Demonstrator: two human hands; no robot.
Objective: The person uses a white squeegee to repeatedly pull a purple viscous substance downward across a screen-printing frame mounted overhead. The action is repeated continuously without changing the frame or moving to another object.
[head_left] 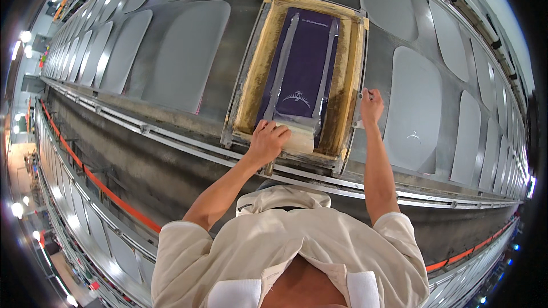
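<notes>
A screen-printing frame [358, 51] with a yellowish taped border lies on the long grey table. Its dark purple mesh [302, 60] bears a pale arc-shaped design, and wet-looking streaks run along both sides. At the near end of the mesh, my left hand [269, 140] is closed around a squeegee [299, 138] with a pale, wide handle. My right hand [371, 106] is closed at the frame's right edge, on a small metal fitting that my fingers partly hide. Just right of the frame lies a grey panel [414, 97] with a small white arc-shaped print.
More rounded grey panels [188, 54] lie in rows along the table on both sides. A metal rail [188, 141] follows the table's near edge. An orange strip [94, 171] runs along another table behind me at the left.
</notes>
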